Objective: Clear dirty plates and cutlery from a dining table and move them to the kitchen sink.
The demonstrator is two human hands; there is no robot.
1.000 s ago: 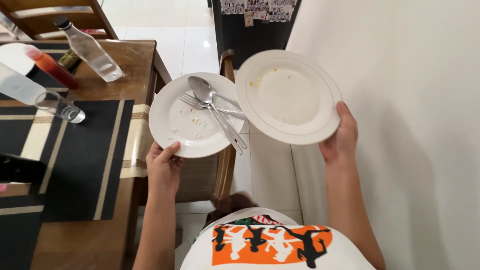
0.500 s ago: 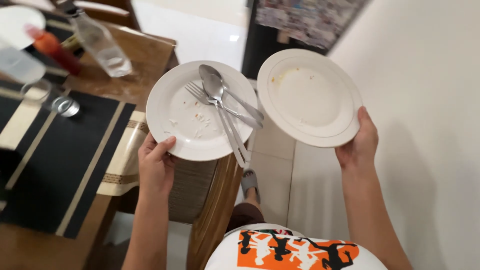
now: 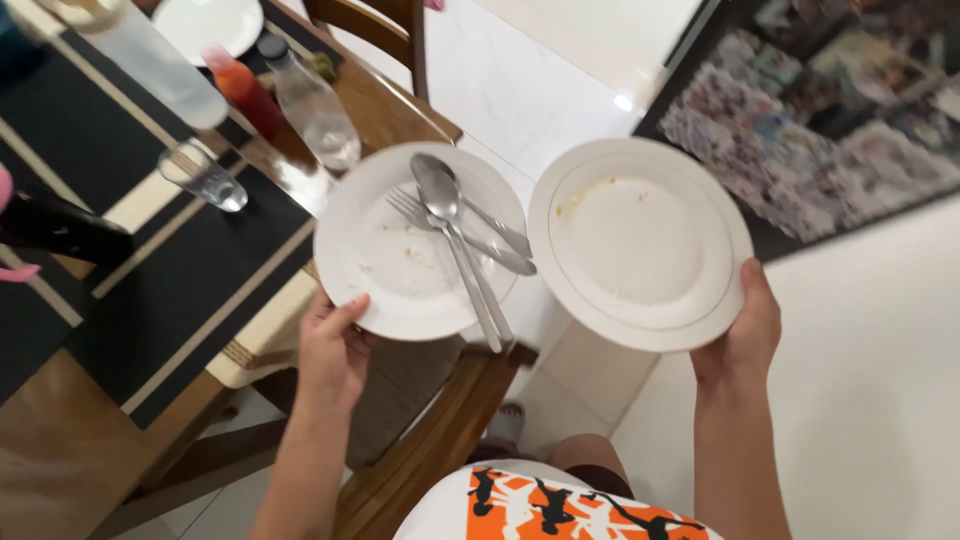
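My left hand (image 3: 333,350) grips the near rim of a white dirty plate (image 3: 385,265), thumb on top. On that plate lie two spoons (image 3: 445,205) and a fork (image 3: 412,208), their handles sticking out past the plate's right edge. My right hand (image 3: 742,335) holds a second white plate (image 3: 640,240) by its lower right rim; it carries only faint yellow smears. Both plates are level, side by side and nearly touching, above a wooden chair (image 3: 440,430).
A wooden table (image 3: 60,440) with dark striped placemats (image 3: 180,290) is at left. On it stand a drinking glass (image 3: 203,176), a clear bottle (image 3: 312,105), a red sauce bottle (image 3: 243,90) and a white plate (image 3: 205,22). A dark photo-covered surface (image 3: 810,110) is at upper right.
The view has swung and tilted, so the table now runs diagonally at left. Both plates stay in my hands, held slightly closer together; the cutlery has not shifted.
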